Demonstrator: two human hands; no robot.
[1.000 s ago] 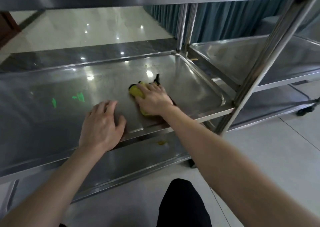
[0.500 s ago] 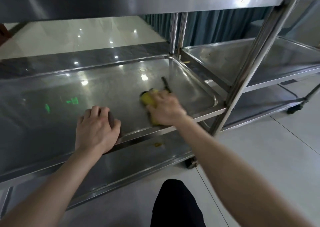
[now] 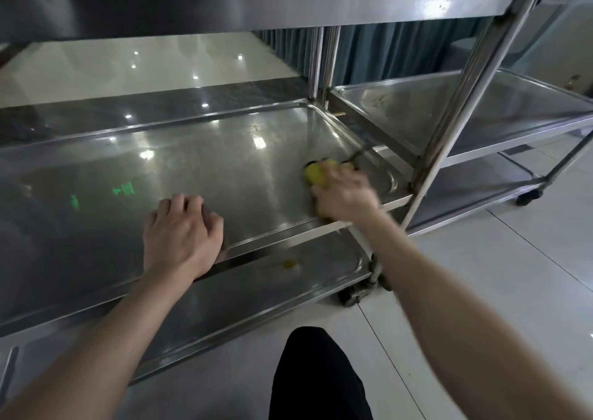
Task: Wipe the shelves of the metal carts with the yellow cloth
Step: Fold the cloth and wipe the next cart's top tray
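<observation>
The cart's middle shelf (image 3: 208, 163) is shiny steel. My left hand (image 3: 181, 233) leans on its front rim, fingers bent; whether it grips, I cannot tell. My blurred right hand (image 3: 345, 195) holds the cloth (image 3: 316, 173) near the shelf's right front corner: a yellow, bunched lump poking out past my fingers toward the back, its long axis hidden.

No text, label, brand or number can be read here; the only sign-like things are green glowing marks (image 3: 123, 188) (a reflection, smeared into blotches) on the steel of the middle shelf (image 3: 224, 163); their characters cannot be made out.
</observation>
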